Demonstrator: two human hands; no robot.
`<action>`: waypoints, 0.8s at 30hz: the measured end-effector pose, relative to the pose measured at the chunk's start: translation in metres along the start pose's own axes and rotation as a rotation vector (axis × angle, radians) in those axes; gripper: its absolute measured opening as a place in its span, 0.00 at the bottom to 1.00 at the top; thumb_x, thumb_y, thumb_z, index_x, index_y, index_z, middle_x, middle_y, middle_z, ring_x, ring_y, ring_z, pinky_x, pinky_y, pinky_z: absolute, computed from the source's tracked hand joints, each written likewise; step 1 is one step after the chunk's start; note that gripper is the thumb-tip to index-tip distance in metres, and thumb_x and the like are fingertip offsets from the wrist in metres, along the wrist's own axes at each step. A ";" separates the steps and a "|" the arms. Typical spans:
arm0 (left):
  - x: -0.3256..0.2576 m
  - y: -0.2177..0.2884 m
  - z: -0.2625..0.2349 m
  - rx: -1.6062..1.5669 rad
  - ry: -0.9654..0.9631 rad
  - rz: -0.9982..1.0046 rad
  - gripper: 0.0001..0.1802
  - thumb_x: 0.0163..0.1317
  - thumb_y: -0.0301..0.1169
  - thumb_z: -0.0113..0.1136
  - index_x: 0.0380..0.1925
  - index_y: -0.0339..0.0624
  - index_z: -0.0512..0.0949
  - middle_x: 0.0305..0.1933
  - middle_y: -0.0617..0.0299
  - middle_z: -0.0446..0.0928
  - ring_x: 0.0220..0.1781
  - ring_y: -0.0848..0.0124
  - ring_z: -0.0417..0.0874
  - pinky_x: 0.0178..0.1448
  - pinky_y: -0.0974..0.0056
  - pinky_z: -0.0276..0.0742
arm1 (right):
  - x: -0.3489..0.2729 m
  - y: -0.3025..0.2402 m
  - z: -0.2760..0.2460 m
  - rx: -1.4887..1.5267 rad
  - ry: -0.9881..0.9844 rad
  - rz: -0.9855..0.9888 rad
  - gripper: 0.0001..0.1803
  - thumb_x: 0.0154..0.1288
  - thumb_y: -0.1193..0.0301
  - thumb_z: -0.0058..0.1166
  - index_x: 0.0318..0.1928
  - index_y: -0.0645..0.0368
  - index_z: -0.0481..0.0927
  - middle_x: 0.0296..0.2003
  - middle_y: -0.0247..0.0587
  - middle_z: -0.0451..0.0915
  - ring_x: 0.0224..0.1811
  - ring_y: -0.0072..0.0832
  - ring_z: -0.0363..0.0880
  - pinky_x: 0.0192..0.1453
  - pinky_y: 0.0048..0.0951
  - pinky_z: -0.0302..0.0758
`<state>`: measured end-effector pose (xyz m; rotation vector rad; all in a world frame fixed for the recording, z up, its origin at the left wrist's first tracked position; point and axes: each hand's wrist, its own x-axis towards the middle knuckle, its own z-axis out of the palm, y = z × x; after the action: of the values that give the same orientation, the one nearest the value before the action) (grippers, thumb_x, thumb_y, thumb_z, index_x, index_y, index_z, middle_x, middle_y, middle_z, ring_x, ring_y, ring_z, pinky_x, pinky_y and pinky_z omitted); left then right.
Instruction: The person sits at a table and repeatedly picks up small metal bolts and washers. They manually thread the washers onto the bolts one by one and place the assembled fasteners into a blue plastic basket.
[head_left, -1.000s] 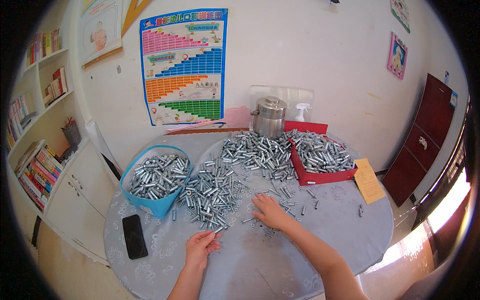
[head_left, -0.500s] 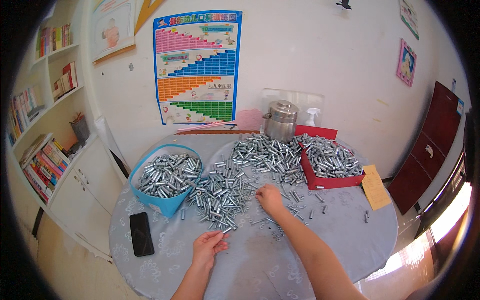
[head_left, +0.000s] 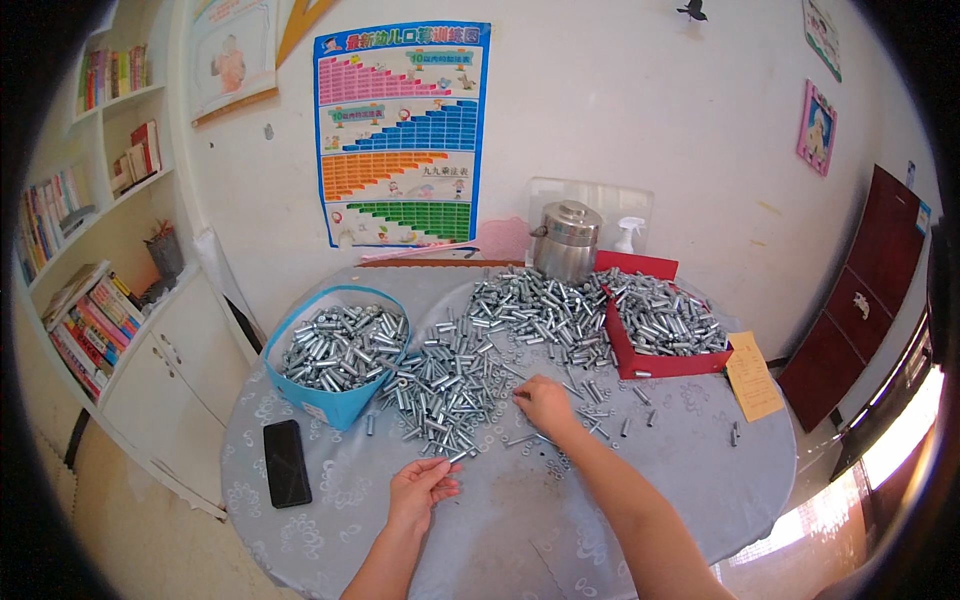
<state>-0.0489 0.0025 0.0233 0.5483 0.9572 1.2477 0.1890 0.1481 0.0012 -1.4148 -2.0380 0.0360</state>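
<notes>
Near the front of the pile, my left hand (head_left: 423,487) pinches one short silvery metal bolt (head_left: 457,458) between thumb and fingertips. My right hand (head_left: 545,404) is lowered to the cloth at the right side of the pile, its fingers bent together among small washers and thin bolts; what they hold, if anything, is hidden. Between and beyond both hands spreads a loose heap of metal bolts and sleeves (head_left: 440,385). A second heap (head_left: 535,308) lies farther back and joins it.
A blue basket (head_left: 335,403) full of metal sleeves stands at left, with a black phone (head_left: 287,463) before it. To the right are a red box (head_left: 675,366) of metal sleeves and a yellow paper (head_left: 753,380). Behind stand a steel pot (head_left: 568,243) and a spray bottle (head_left: 628,235).
The whole view has shifted slightly. Both hands keep nearly the same places and poses, the left still pinching the bolt.
</notes>
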 end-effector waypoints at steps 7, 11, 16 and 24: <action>0.000 -0.001 0.000 0.005 0.008 0.001 0.09 0.54 0.24 0.57 0.35 0.31 0.72 0.35 0.48 0.78 0.25 0.72 0.78 0.30 0.68 0.79 | -0.004 -0.003 -0.001 -0.032 -0.098 0.033 0.06 0.46 0.68 0.57 0.25 0.56 0.79 0.26 0.40 0.77 0.31 0.36 0.75 0.37 0.35 0.70; -0.001 -0.001 0.001 0.009 0.004 0.003 0.09 0.54 0.24 0.56 0.35 0.31 0.72 0.35 0.48 0.78 0.26 0.72 0.78 0.30 0.68 0.79 | -0.007 -0.006 -0.005 -0.024 -0.102 0.082 0.07 0.47 0.68 0.56 0.26 0.56 0.80 0.27 0.41 0.77 0.32 0.36 0.75 0.38 0.34 0.70; -0.001 -0.001 0.001 0.017 -0.001 0.010 0.09 0.54 0.25 0.56 0.35 0.33 0.73 0.35 0.51 0.78 0.26 0.73 0.78 0.30 0.69 0.79 | -0.005 -0.011 -0.005 0.079 -0.029 0.112 0.09 0.47 0.66 0.57 0.30 0.55 0.81 0.28 0.40 0.77 0.33 0.37 0.75 0.38 0.33 0.72; 0.000 -0.001 0.000 0.024 0.005 -0.001 0.10 0.54 0.25 0.57 0.35 0.33 0.73 0.35 0.50 0.78 0.26 0.73 0.78 0.31 0.68 0.79 | -0.002 -0.010 -0.002 -0.019 -0.086 0.028 0.07 0.47 0.66 0.58 0.28 0.53 0.82 0.28 0.40 0.77 0.35 0.37 0.75 0.40 0.34 0.71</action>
<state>-0.0487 0.0020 0.0229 0.5639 0.9780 1.2387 0.1823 0.1415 0.0048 -1.4768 -2.0928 0.0912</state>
